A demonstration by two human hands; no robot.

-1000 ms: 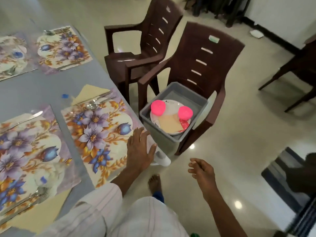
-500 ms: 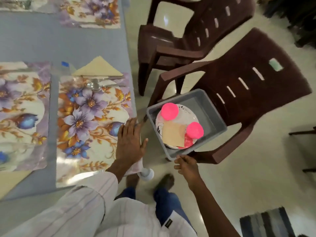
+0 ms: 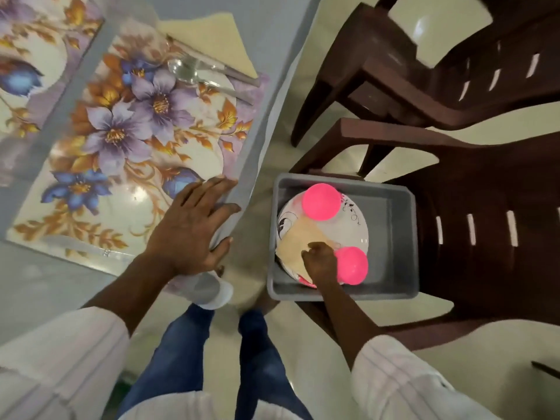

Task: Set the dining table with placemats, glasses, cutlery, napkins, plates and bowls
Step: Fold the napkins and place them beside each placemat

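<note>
A grey bin [image 3: 391, 237] stands on the seat of a brown chair [image 3: 485, 253] beside the table. In it lies a white patterned plate [image 3: 354, 219] bearing two pink bowls [image 3: 321, 201] [image 3: 353, 265] and a beige napkin [image 3: 298, 237]. My right hand [image 3: 321, 262] is down in the bin, its curled fingers pinching that napkin next to the nearer bowl. My left hand [image 3: 194, 225] rests flat, fingers spread, on the near right corner of a floral placemat [image 3: 130, 147] at the table's edge.
A spoon [image 3: 181, 71] and more cutlery [image 3: 224, 74] lie at the placemat's far end, partly over a folded napkin [image 3: 212, 34]. Another floral placemat [image 3: 24, 71] lies to the left. A second brown chair [image 3: 454, 71] stands beyond the first. My legs stand between table and chair.
My view has tipped down and closer. My right hand has gone from the air over the floor into the bin and onto the napkin. My left hand has stayed on the placemat.
</note>
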